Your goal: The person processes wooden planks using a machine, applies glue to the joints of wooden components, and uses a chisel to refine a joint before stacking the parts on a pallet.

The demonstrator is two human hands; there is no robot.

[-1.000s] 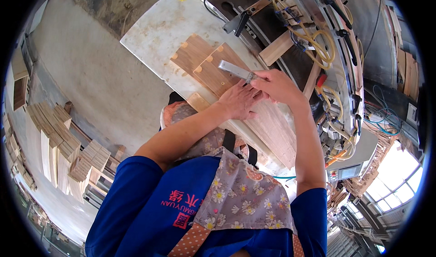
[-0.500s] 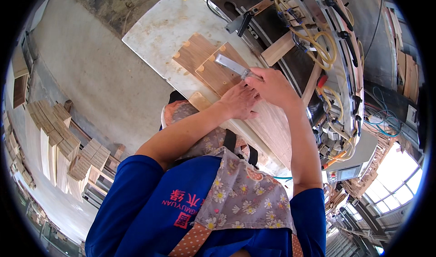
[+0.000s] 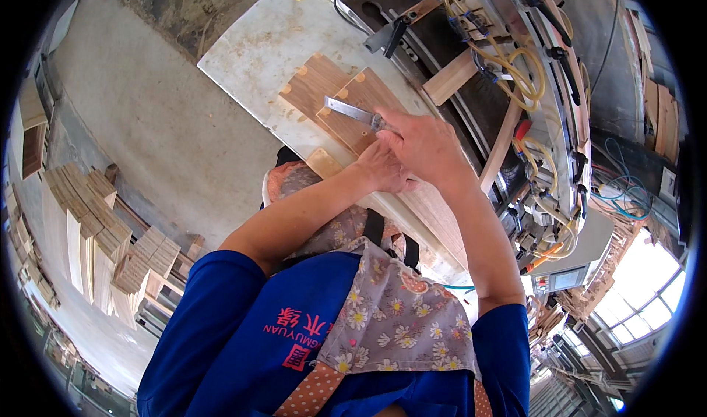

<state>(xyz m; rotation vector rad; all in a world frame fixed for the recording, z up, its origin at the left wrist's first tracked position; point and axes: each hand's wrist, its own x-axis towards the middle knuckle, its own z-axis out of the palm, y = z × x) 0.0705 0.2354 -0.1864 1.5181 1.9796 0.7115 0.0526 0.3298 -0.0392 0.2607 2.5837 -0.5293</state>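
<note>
My right hand (image 3: pixel 426 143) is closed around the handle of a chisel (image 3: pixel 350 110), whose flat metal blade points left over the wooden boards. Below the blade lies the upper board (image 3: pixel 372 93), brown with pale rounded inlays along its left end. It overlaps a similar lower board (image 3: pixel 313 84), which shows inlays too. My left hand (image 3: pixel 383 168) rests low on the upper board, its fingers reaching right and partly covered by my right hand. Those fingers look laid out flat. Whether the blade's tip touches the wood, I cannot tell.
The boards lie on a stained white worktop (image 3: pixel 250 56). To the right runs a machine with black clamps and yellow hoses (image 3: pixel 526 86). A small wooden piece (image 3: pixel 322 163) sits at the worktop's near edge. Stacked boards (image 3: pixel 88 203) stand on the left.
My right hand has moved left and slightly down with the chisel, so the blade now reaches the upper board's left end. My left hand stays nearly in place.
</note>
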